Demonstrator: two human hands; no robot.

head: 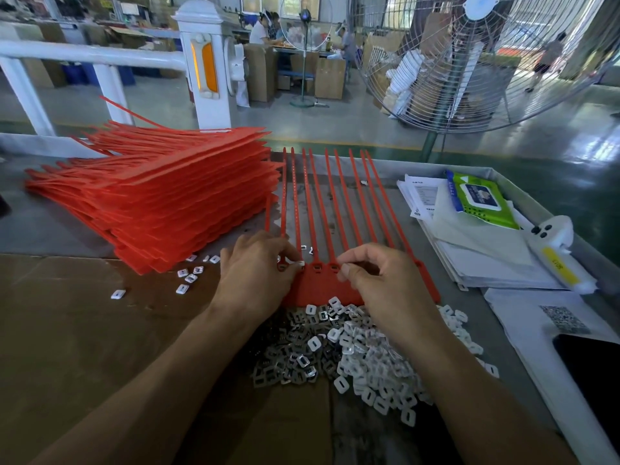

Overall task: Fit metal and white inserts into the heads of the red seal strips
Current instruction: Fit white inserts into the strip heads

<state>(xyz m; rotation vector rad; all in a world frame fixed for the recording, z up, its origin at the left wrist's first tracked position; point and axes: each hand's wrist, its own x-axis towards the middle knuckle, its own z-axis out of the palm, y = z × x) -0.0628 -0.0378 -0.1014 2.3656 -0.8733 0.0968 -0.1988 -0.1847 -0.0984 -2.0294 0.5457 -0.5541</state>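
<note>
A joined sheet of red seal strips (pixel 322 283) lies flat before me, its long tails (pixel 330 203) fanning away and its row of heads (pixel 317 267) between my hands. My left hand (pixel 258 273) pinches a white insert (pixel 299 263) at a head on the left of the row. My right hand (pixel 379 280) rests on the right heads with fingers curled and thumb and forefinger pinched at a head; what it holds is hidden. A heap of metal inserts (pixel 292 360) and white inserts (pixel 372 357) lies just below the sheet.
A tall stack of red strip sheets (pixel 157 199) fills the left of the table, with loose white inserts (pixel 189 276) beside it. Papers (pixel 483 253), a green wipes pack (pixel 479 203) and a white device (pixel 553 250) lie at the right. Brown cardboard (pixel 84 330) covers the near left.
</note>
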